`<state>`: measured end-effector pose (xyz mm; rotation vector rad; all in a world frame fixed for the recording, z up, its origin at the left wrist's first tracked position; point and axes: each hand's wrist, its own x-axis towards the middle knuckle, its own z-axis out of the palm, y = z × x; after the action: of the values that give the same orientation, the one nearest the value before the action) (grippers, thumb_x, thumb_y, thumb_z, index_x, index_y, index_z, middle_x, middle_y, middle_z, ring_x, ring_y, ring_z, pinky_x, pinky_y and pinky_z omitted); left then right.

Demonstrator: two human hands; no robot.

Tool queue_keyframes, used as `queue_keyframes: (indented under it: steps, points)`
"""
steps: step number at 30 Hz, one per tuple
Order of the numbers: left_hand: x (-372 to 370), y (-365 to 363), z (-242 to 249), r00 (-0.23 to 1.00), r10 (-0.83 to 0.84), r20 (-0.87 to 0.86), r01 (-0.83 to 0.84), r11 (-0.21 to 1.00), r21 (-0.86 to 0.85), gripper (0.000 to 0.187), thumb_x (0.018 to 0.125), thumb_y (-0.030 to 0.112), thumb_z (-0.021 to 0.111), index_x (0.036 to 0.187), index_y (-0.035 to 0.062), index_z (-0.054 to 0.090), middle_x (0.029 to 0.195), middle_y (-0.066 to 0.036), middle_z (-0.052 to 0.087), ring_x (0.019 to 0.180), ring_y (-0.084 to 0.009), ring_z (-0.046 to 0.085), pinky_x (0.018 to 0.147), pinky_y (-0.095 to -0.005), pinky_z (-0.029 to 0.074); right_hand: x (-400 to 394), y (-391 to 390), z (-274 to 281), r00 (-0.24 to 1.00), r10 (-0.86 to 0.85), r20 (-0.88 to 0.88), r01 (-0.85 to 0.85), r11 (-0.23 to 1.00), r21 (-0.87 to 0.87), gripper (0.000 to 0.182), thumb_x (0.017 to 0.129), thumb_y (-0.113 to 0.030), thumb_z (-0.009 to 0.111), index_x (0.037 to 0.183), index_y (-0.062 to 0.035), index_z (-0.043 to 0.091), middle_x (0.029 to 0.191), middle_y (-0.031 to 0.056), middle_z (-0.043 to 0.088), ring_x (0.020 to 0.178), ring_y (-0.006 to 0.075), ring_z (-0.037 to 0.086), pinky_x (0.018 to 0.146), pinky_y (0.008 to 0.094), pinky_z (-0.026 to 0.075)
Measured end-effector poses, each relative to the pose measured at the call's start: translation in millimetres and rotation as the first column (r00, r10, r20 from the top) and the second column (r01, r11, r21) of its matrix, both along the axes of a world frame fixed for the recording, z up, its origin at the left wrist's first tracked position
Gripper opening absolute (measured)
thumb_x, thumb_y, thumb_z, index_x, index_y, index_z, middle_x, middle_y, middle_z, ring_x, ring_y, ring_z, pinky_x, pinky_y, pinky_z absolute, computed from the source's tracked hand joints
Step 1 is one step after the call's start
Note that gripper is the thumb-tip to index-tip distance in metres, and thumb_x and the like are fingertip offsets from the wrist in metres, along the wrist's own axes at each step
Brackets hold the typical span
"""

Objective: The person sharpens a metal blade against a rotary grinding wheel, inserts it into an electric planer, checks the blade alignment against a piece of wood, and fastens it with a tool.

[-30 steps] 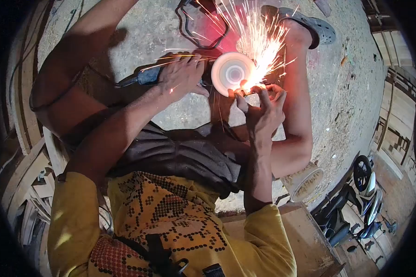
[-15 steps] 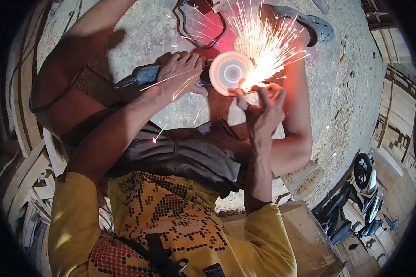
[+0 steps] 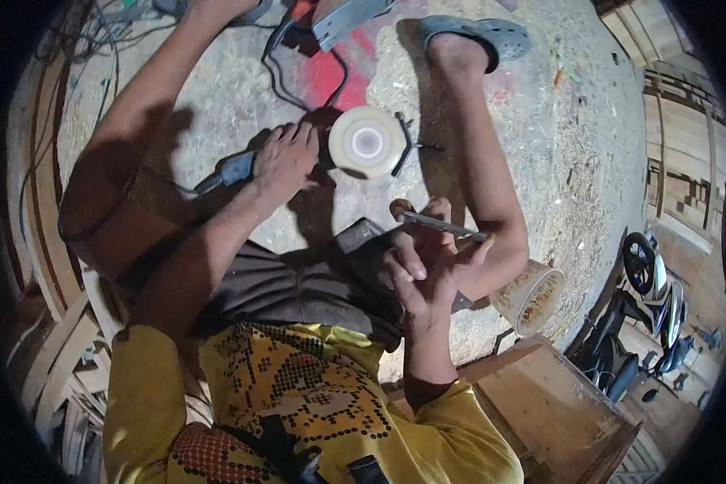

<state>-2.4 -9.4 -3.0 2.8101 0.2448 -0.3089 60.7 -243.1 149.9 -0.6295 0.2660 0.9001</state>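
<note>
My left hand (image 3: 285, 164) is wrapped over the body of an angle grinder (image 3: 235, 168) low over the floor. The grinder's blue-grey rear end and cord show behind the wrist. Its pale round disc (image 3: 367, 143) faces up, just beyond my fingers. In my right hand (image 3: 430, 270), raised nearer my body, a thin flat metal piece (image 3: 442, 225) is pinched between thumb and fingers. This piece is apart from the disc, and no sparks show. A dark branched piece (image 3: 403, 145) lies at the disc's right side.
Ahead, a grey metal tool (image 3: 351, 24) lies near a looped black cable (image 3: 276, 68) and a red floor patch (image 3: 319, 79). A tub (image 3: 528, 298) and wooden box (image 3: 540, 387) stand right of me. Timber (image 3: 52, 347) lies left; a motorbike (image 3: 645, 323) is far right.
My right hand has drawn the metal piece back from the disc toward my body, and the sparks have stopped. My left hand stays on the grinder.
</note>
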Motion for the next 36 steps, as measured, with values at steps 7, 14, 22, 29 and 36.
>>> queue_keyframes:
  steps: [7,14,22,29,36]
  points:
    - [-5,4,2,0.989,-0.086,0.123,0.073,0.992,0.103,0.093,0.068,0.036,0.09,0.141,-0.0053,0.049,0.134,-0.021,0.055,0.128,-0.0372,0.054,0.105,-0.0514,0.043,2,11,1,0.986,0.007,-0.168,0.078,0.865,0.496,0.078,0.088,-0.078,0.063,0.132,-0.015,0.05,0.124,0.0153,0.05,0.057,0.0094,0.044,0.053,0.0237,0.039]
    - [1,0,-16,0.993,0.016,0.121,-0.025,0.997,0.069,0.04,0.088,0.021,0.06,0.123,-0.0003,0.059,0.112,-0.016,0.061,0.111,-0.0316,0.061,0.094,-0.0434,0.048,-5,25,11,0.975,0.069,-0.213,0.066,0.821,0.567,0.074,0.087,-0.079,0.063,0.122,-0.0146,0.052,0.12,0.0146,0.047,0.058,0.0096,0.043,0.053,0.0237,0.038]
    - [3,0,-13,0.99,0.021,0.141,-0.034,0.996,0.084,0.039,0.087,0.03,0.068,0.111,0.0004,0.061,0.106,-0.013,0.062,0.105,-0.03,0.063,0.091,-0.0418,0.05,-9,39,8,0.98,0.09,-0.175,0.024,0.827,0.561,0.075,0.088,-0.074,0.066,0.134,-0.0167,0.053,0.122,0.0115,0.045,0.057,0.0067,0.042,0.049,0.0217,0.032]
    - [2,0,-8,0.973,-0.008,0.23,-0.012,0.996,0.086,0.054,0.071,0.046,0.069,0.102,0.0026,0.06,0.098,-0.012,0.06,0.097,-0.03,0.063,0.083,-0.0423,0.05,-12,45,7,0.973,0.083,-0.214,0.037,0.863,0.505,0.073,0.089,-0.076,0.064,0.131,-0.0174,0.051,0.126,0.0123,0.044,0.061,0.0073,0.043,0.051,0.0222,0.033]
    - [2,-2,-12,0.962,-0.019,0.272,-0.027,0.986,0.167,0.073,0.063,0.061,0.081,0.101,0.0017,0.061,0.099,-0.011,0.061,0.097,-0.0285,0.064,0.084,-0.0414,0.051,-15,50,-2,0.964,0.128,-0.233,0.037,0.804,0.593,0.077,0.088,-0.079,0.061,0.133,-0.0177,0.052,0.124,0.0114,0.055,0.057,0.0074,0.043,0.049,0.0225,0.032]
